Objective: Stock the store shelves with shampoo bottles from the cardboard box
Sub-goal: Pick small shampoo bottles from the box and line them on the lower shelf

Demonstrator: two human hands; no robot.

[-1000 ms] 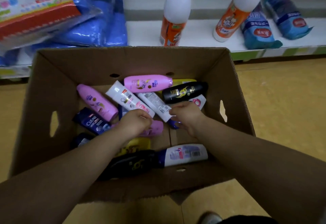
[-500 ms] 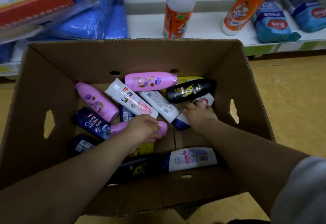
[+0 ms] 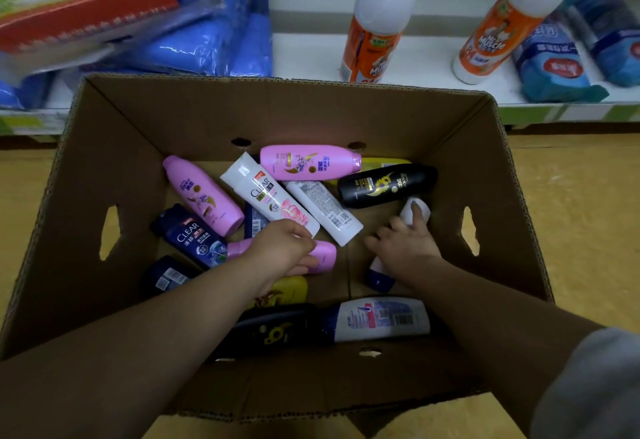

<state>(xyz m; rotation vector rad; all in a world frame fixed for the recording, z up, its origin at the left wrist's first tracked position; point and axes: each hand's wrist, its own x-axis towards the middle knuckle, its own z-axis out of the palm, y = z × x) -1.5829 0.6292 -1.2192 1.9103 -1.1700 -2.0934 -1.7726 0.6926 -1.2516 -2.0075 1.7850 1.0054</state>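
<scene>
An open cardboard box [image 3: 512, 196] sits on the floor with several shampoo bottles lying inside. My left hand [image 3: 282, 251] is closed around a pink bottle [image 3: 325, 257] near the box's middle. Over at the right, my right hand [image 3: 403, 251] grips a white bottle with a dark blue cap [image 3: 414, 212] that lies on the box bottom. Around them lie a second pink bottle [image 3: 308, 163], a third pink bottle [image 3: 202, 196], a white Clear bottle [image 3: 266, 193], a black bottle [image 3: 386, 184] and a dark blue Clear bottle [image 3: 188, 234].
Behind the box runs a low white shelf [image 3: 304, 54]. It holds two orange and white cleaner bottles [image 3: 377, 23], blue packs [image 3: 554, 64] at the right and blue plastic-wrapped packs [image 3: 194, 33] at the left. Yellow floor [image 3: 581, 213] lies to the right.
My right hand slid toward the right wall of the box and closed on the white bottle with the blue cap, turning it. My left hand settled onto the pink bottle.
</scene>
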